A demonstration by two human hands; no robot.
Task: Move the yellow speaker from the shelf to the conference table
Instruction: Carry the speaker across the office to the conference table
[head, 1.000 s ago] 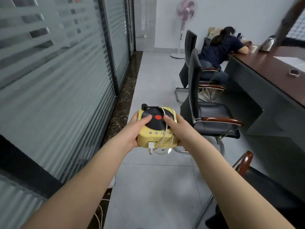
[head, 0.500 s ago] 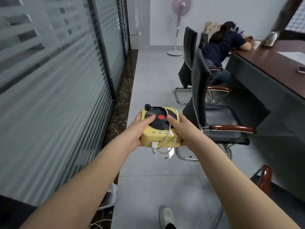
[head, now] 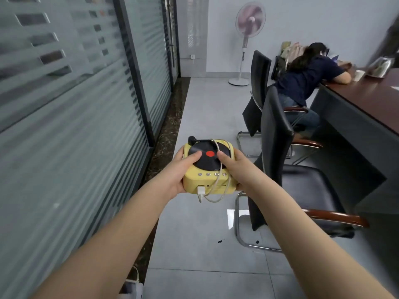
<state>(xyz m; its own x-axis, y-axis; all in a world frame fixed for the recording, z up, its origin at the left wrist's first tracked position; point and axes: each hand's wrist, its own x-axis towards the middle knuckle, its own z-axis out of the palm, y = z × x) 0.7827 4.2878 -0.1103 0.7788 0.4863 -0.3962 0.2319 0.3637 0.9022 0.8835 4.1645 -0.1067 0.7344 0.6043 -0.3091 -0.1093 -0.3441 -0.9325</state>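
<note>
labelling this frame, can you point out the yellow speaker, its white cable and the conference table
yellow speaker (head: 208, 184): head view, on its yellow front face below the buttons
white cable (head: 212, 199): head view, on the loop hanging under the speaker
conference table (head: 371, 98): head view, on the bare brown top

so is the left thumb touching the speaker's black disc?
Touching. Head view: left hand grips the yellow speaker, thumb lying flat on the black disc, no gap.

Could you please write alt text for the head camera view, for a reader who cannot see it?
Two bare hands, left hand and right hand, hold a yellow speaker shaped like a record player, its white cable dangling, above a grey floor. Black chairs line the conference table on the right, where a person sits slumped.
</note>
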